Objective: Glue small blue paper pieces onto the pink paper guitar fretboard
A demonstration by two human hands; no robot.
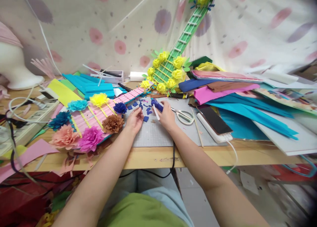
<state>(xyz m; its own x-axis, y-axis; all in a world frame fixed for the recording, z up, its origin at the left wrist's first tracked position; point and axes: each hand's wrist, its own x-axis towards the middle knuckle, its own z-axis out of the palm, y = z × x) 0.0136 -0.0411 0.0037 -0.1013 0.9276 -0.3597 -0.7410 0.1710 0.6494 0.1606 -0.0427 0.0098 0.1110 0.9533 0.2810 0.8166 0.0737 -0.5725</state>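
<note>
My right hand (167, 117) is wrapped round a dark blue hot glue gun (157, 105), with a white glue stick (156, 112) poking out of its back end. A black cord hangs below over the table edge. Opposite it, my left hand (134, 122) has its fingers curled together; whatever may be between the fingertips is too small to make out. Small dark blue paper pieces (146, 119) lie scattered between the hands on a grey cutting mat (153, 137). Left of my left hand lies a pink paper guitar (81, 121) trimmed with paper flowers, a magenta flower (91, 138) among them.
Scissors (185, 117) and a thin stick lie right of my right hand, beside a phone (215, 118) on a white power bank. Crepe paper sheets (247, 104) are piled at the right. A green paper guitar (182, 42) leans at the back. A power strip (32, 124) stands left.
</note>
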